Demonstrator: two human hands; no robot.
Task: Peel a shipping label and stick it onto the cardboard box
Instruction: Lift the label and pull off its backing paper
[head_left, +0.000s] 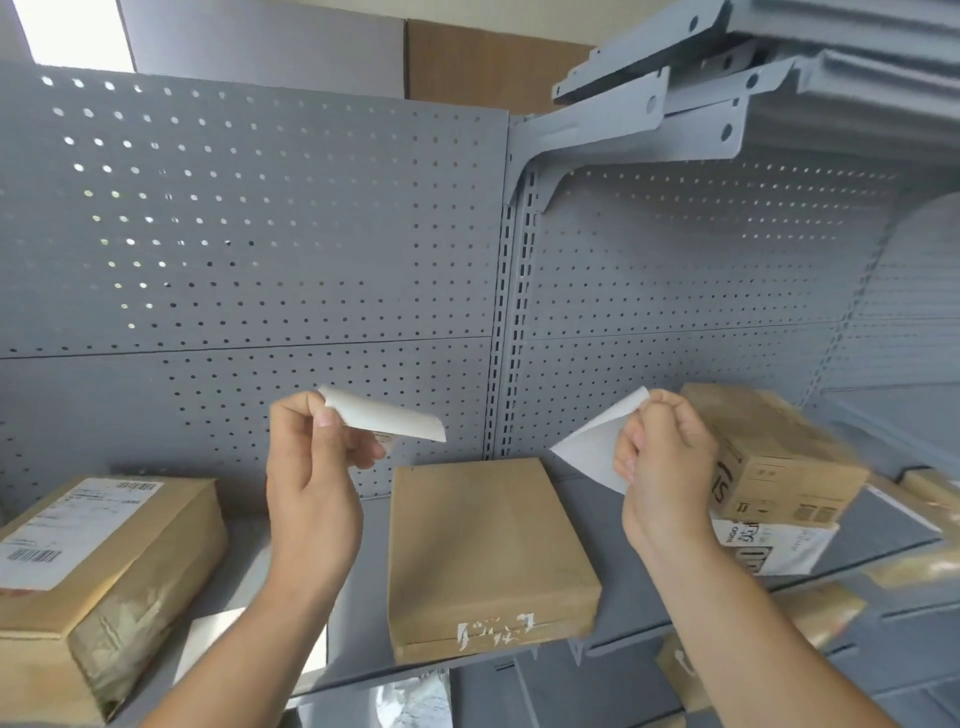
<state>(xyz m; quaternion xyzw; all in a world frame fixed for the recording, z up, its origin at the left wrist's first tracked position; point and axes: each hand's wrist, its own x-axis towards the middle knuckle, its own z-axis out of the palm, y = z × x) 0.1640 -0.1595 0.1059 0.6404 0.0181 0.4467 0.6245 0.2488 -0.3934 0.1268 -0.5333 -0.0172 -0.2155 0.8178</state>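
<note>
A flat brown cardboard box lies on the grey shelf, between and below my two hands, with torn label scraps on its near edge. My left hand is raised above the box's left side and pinches a curled white sheet by one corner. My right hand is raised above the box's right side and pinches a second white sheet that hangs down to the left. The two sheets are apart; which is the label and which the backing I cannot tell.
A taped cardboard box with a shipping label on top sits at the left. Stacked boxes stand at the right behind my right hand. A white sheet lies on the grey shelf. A perforated panel backs the shelf.
</note>
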